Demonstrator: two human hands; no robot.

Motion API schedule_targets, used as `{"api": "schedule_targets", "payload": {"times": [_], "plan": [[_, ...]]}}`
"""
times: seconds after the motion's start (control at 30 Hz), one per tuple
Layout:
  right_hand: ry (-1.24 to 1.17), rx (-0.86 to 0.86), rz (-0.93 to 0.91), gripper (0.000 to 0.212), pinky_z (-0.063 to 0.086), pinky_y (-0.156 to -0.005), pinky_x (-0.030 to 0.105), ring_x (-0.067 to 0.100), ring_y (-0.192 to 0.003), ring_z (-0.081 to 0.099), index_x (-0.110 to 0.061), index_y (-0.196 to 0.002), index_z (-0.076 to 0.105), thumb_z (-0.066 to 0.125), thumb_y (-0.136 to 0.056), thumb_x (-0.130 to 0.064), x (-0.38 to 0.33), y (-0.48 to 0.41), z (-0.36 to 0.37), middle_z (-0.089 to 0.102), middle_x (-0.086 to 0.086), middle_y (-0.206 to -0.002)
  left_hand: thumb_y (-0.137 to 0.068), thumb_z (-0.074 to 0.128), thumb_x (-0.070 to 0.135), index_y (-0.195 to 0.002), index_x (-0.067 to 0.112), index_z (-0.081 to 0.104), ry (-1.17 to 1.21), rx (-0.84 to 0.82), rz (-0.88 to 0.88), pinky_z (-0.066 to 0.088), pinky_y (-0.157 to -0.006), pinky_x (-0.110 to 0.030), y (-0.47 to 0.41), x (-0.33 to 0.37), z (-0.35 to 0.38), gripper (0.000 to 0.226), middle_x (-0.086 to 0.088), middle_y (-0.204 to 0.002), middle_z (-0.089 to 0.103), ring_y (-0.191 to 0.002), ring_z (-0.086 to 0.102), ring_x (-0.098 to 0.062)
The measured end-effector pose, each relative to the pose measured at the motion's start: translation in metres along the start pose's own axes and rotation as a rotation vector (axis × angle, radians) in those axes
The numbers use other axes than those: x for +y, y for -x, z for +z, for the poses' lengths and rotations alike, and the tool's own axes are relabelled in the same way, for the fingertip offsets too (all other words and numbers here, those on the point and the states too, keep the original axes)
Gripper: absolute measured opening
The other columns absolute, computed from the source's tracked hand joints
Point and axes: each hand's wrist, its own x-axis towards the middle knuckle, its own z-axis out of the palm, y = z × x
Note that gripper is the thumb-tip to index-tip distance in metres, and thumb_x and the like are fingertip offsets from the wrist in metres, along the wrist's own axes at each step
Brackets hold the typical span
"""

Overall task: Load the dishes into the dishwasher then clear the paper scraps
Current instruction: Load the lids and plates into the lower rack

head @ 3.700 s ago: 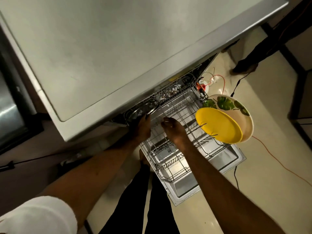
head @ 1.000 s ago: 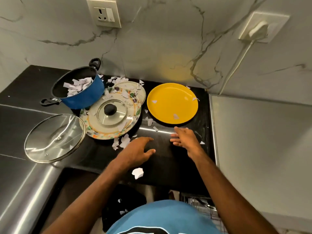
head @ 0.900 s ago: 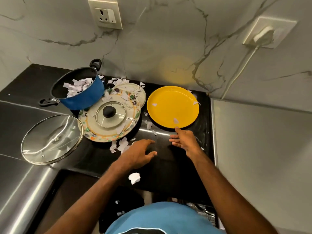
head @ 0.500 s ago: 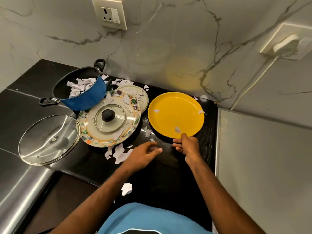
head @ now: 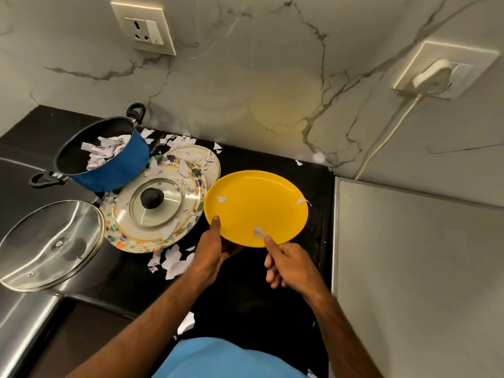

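A round yellow plate [head: 256, 205] is gripped by the left hand [head: 210, 252].
One digit of the right hand [head: 291, 266] is laid on its rim; whether it grips cannot be told.

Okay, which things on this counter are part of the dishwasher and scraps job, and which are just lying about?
Job: yellow plate, patterned plate, blue pot, small lid, large glass lid, paper scraps.
Lying about: wall socket, white plug and its cable.
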Motion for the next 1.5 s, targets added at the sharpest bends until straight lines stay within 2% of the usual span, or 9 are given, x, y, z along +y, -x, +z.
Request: {"api": "schedule_targets", "payload": {"times": [0.17, 0.3, 0.43, 0.63, 0.8, 1.0, 1.17, 1.3, 1.5], "plan": [[0.232, 0.4, -0.36, 0.037, 0.058, -0.061, 0.035, 0.011, -0.065, 0.065, -0.025, -0.083, 0.069, 0.062, -0.098, -0.057, -0.009, 0.004, -0.004, 0.068, -0.006, -0.072, -0.104, 0.039, 0.054, -0.129, 0.02, 0.059, -0.127, -0.029, 0.106, 0.061, -0.079, -0.043, 0.006, 0.001, -0.013, 0.047, -0.006, -0.114, 0.075, -0.101, 0.074, -0.026], [0.398, 0.221, -0.423, 0.036, 0.054, -0.093, 0.027, 0.006, -0.107, 0.06, -0.033, -0.128, 0.065, 0.071, -0.095, -0.045, -0.004, -0.016, 0.011, 0.061, -0.013, -0.123, -0.103, 0.038, 0.059, -0.115, 0.023, 0.066, -0.218, -0.067, 0.159, 0.061, -0.084, -0.048, 0.019, 0.005, -0.011, 0.047, -0.007, -0.108, 0.077, -0.1, 0.075, -0.028], [0.509, 0.18, -0.486, 0.024, 0.054, -0.098, 0.041, 0.013, -0.106, 0.062, -0.024, -0.125, 0.07, 0.066, -0.101, -0.025, -0.003, -0.036, 0.025, 0.064, -0.004, -0.118, -0.1, 0.036, 0.063, -0.109, 0.021, 0.07, -0.405, -0.09, 0.173, 0.06, -0.086, -0.044, 0.029, 0.009, -0.015, 0.055, -0.004, -0.101, 0.078, -0.096, 0.075, -0.025], [0.48, 0.327, -0.547, 0.052, 0.047, -0.095, 0.024, 0.009, -0.103, 0.058, -0.026, -0.154, 0.047, 0.061, -0.105, -0.022, -0.043, -0.055, 0.039, 0.061, -0.002, -0.124, -0.101, 0.039, 0.057, -0.096, 0.002, 0.068, -0.496, -0.094, 0.242, 0.056, -0.081, -0.044, 0.038, 0.011, -0.024, 0.063, -0.021, -0.093, 0.072, -0.084, 0.071, -0.032], [0.494, 0.35, -0.626, 0.034, 0.05, -0.081, 0.019, 0.009, -0.092, 0.059, -0.02, -0.138, 0.067, 0.06, -0.105, -0.028, -0.05, -0.065, 0.043, 0.064, 0.002, -0.113, -0.093, 0.041, 0.063, -0.065, 0.007, 0.048, -0.568, -0.044, 0.376, 0.036, -0.058, -0.034, 0.041, 0.016, -0.027, 0.063, -0.003, -0.054, 0.05, -0.054, 0.048, -0.017], [0.448, 0.321, -0.636, 0.022, 0.052, -0.075, 0.027, 0.009, -0.083, 0.061, -0.018, -0.102, 0.077, 0.066, -0.103, -0.037, -0.026, -0.063, 0.045, 0.063, -0.002, -0.097, -0.096, 0.039, 0.061, -0.064, 0.01, 0.046, -0.612, 0.074, 0.491, 0.035, -0.052, -0.033, 0.034, 0.017, -0.043, 0.06, -0.004, -0.055, 0.047, -0.05, 0.044, -0.016], [0.561, 0.251, -0.399, 0.018, 0.048, -0.094, 0.032, 0.019, -0.101, 0.061, -0.008, -0.109, 0.076, 0.061, -0.105, -0.015, 0.014, -0.055, 0.03, 0.062, 0.012, -0.116, -0.102, 0.032, 0.065, -0.062, 0.008, 0.042, -0.632, 0.249, 0.608, 0.033, -0.052, -0.032, 0.023, 0.037, -0.061, 0.07, -0.009, -0.055, 0.045, -0.05, 0.041, -0.02], [0.811, 0.373, -0.245, 0.03, 0.047, -0.086, 0.029, 0.021, -0.104, 0.06, -0.011, -0.13, 0.068, 0.052, -0.104, -0.01, 0.038, -0.056, 0.016, 0.055, 0.007, -0.12, -0.105, 0.037, 0.048, -0.059, 0.011, 0.039, -0.701, 0.276, 0.707, 0.029, -0.047, -0.029, 0.023, 0.061, -0.064, 0.059, -0.006, -0.052, 0.04, -0.047, 0.036, -0.013], [0.817, 0.429, -0.319, 0.081, 0.046, -0.113, 0.046, 0.028, -0.147, 0.037, -0.033, -0.162, 0.03, 0.066, -0.096, -0.004, 0.028, -0.056, 0.026, 0.031, 0.006, -0.164, -0.108, 0.041, 0.035, -0.056, 0.016, 0.037, -0.719, 0.285, 0.798, 0.029, -0.04, -0.018, 0.027, 0.069, -0.06, 0.055, 0.0, -0.048, 0.037, -0.04, 0.04, -0.006]]}}
